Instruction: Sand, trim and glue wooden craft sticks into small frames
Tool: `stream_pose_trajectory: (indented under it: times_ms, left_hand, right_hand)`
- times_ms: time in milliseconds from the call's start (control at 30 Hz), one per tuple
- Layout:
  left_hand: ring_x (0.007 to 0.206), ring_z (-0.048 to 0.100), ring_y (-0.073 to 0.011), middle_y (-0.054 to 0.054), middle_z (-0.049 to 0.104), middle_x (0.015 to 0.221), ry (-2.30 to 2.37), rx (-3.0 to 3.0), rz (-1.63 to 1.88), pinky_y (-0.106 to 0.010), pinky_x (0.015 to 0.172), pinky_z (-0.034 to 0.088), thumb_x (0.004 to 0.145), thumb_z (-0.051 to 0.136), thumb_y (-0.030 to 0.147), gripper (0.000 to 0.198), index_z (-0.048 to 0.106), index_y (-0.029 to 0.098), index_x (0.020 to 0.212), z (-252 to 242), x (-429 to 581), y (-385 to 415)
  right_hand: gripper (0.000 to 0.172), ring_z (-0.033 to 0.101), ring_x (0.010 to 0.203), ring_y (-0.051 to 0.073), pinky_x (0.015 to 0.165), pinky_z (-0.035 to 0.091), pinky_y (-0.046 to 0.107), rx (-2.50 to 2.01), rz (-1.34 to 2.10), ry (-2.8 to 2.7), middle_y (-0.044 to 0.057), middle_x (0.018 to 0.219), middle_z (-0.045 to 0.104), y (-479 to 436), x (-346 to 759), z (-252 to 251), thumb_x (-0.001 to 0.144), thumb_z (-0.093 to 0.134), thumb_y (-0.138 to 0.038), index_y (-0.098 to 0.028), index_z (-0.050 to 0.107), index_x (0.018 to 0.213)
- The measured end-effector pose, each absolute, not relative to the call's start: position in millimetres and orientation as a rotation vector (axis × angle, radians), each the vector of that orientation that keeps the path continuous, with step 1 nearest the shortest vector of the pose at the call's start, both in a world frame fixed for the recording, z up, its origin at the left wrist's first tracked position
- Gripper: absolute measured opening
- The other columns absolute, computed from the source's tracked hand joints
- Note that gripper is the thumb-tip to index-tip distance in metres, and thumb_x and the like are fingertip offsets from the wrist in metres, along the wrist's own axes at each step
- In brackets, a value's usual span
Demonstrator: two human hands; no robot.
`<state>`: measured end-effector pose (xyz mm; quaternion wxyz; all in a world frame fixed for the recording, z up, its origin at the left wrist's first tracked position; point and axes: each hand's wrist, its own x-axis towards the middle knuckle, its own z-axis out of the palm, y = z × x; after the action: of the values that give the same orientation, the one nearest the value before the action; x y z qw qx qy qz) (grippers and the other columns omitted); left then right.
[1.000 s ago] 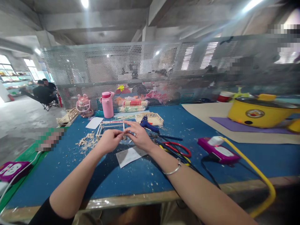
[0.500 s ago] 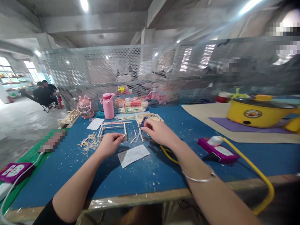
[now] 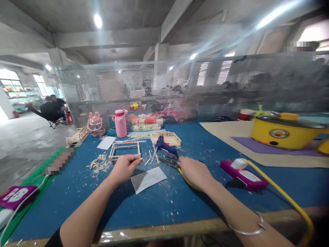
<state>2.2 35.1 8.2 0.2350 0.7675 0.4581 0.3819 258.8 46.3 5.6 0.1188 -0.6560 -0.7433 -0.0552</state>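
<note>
My left hand (image 3: 126,167) is closed in a pinch on a small wooden stick piece (image 3: 141,159), mostly hidden by the fingers. It is in front of a rectangular wooden stick frame (image 3: 125,145). My right hand (image 3: 194,172) is closed around yellow-handled pliers (image 3: 183,174), whose dark jaws point left along the table. Behind the pliers lies a blue glue gun (image 3: 166,146), its front end near a slatted wooden tray (image 3: 171,139). Loose thin sticks (image 3: 148,158) lie between the frame and the pliers. A white paper sheet (image 3: 149,179) rests between my hands.
Wood scraps (image 3: 99,164) are scattered at left. Behind stand a pink thermos (image 3: 120,124), a pink clear bottle (image 3: 96,125) and bundled sticks (image 3: 147,124). At right are a purple power strip (image 3: 244,175) with a yellow cable and a yellow electric pot (image 3: 281,133).
My right hand has let go of the glue gun, which now lies on the table, and moved right and nearer to me onto the pliers. My left hand keeps its pinch.
</note>
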Motion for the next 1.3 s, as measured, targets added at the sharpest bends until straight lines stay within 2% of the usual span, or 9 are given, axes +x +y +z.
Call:
stream_pose_trajectory:
  times_ms: [133,300,467,533,633,767,833,1033,1300]
  left_hand:
    - [0.069,0.057,-0.0176,-0.003,0.066,0.071,1.247,2.126,1.044,-0.026,0.064,0.041,0.083,0.044,0.035,0.031,0.066,0.017,0.072,10,3,33]
    - [0.08,0.06,-0.0194,-0.008,0.067,0.083,1.192,2.092,1.13,-0.029,0.074,0.043,0.083,0.047,0.034,0.027,0.068,0.018,0.081,9,5,33]
    - [0.118,0.045,-0.0257,-0.013,0.049,0.13,1.029,1.965,1.173,-0.034,0.092,0.038,0.08,0.054,0.039,0.026,0.07,0.018,0.084,11,6,29]
    - [0.114,0.048,-0.0262,-0.013,0.053,0.125,0.947,1.874,1.087,-0.031,0.082,0.042,0.078,0.056,0.043,0.03,0.07,0.017,0.085,12,6,27]
    - [0.078,0.056,-0.0166,-0.009,0.063,0.091,0.858,1.771,1.008,-0.024,0.062,0.04,0.077,0.057,0.047,0.035,0.068,0.015,0.082,15,6,24]
    - [0.05,0.036,-0.005,0.001,0.051,0.064,0.765,1.603,1.031,-0.02,0.047,0.026,0.072,0.063,0.048,0.035,0.066,0.014,0.078,17,6,21]
    - [0.048,0.03,-0.0037,0.003,0.046,0.061,0.698,1.492,1.049,-0.019,0.045,0.022,0.07,0.065,0.047,0.034,0.065,0.014,0.079,17,5,21]
    - [0.047,0.028,-0.0028,0.003,0.046,0.06,0.625,1.418,1.074,-0.02,0.045,0.018,0.069,0.068,0.043,0.031,0.065,0.013,0.076,17,2,21]
    - [0.053,0.041,-0.0056,0.001,0.052,0.067,0.716,1.422,1.103,-0.018,0.045,0.028,0.068,0.067,0.046,0.033,0.066,0.015,0.08,22,2,23]
  right_hand:
    - [0.02,0.064,0.064,0.028,0.053,0.04,0.034,-1.962,-0.159,-2.14,0.017,0.074,0.067,50,261,16,0.085,0.04,-0.019,-0.018,0.056,0.073]
    - [0.03,0.06,0.065,0.024,0.052,0.037,0.03,-1.851,-0.08,-1.885,0.01,0.074,0.065,47,258,59,0.085,0.039,-0.043,-0.018,0.056,0.084]
    - [0.026,0.036,0.041,0.008,0.041,0.026,0.021,-1.156,0.758,-1.834,-0.006,0.049,0.041,47,227,89,0.08,0.048,-0.045,-0.019,0.052,0.077]
    - [0.029,0.024,0.036,0.005,0.037,0.019,0.019,-0.944,1.13,-1.77,-0.011,0.045,0.031,49,208,86,0.074,0.056,-0.048,-0.02,0.047,0.076]
    - [0.032,0.018,0.035,0.003,0.034,0.014,0.016,-0.699,1.431,-1.586,-0.013,0.043,0.028,51,184,71,0.07,0.063,-0.045,-0.021,0.042,0.071]
    - [0.022,0.04,0.045,0.005,0.041,0.032,0.015,-0.419,1.532,-1.228,-0.007,0.057,0.049,45,165,46,0.066,0.066,-0.023,-0.022,0.048,0.078]
    - [0.035,0.054,0.068,0.01,0.057,0.044,0.02,-0.298,1.602,-1.099,-0.002,0.082,0.06,42,162,36,0.056,0.062,-0.012,-0.023,0.051,0.088]
    - [0.066,0.057,0.093,0.017,0.08,0.046,0.031,-0.167,1.883,-1.247,0.005,0.112,0.06,34,155,25,0.041,0.044,-0.007,-0.022,0.051,0.105]
    - [0.078,0.06,0.095,0.023,0.085,0.045,0.042,-0.345,1.561,-1.348,0.005,0.104,0.061,41,169,40,0.046,0.043,-0.01,-0.026,0.036,0.122]
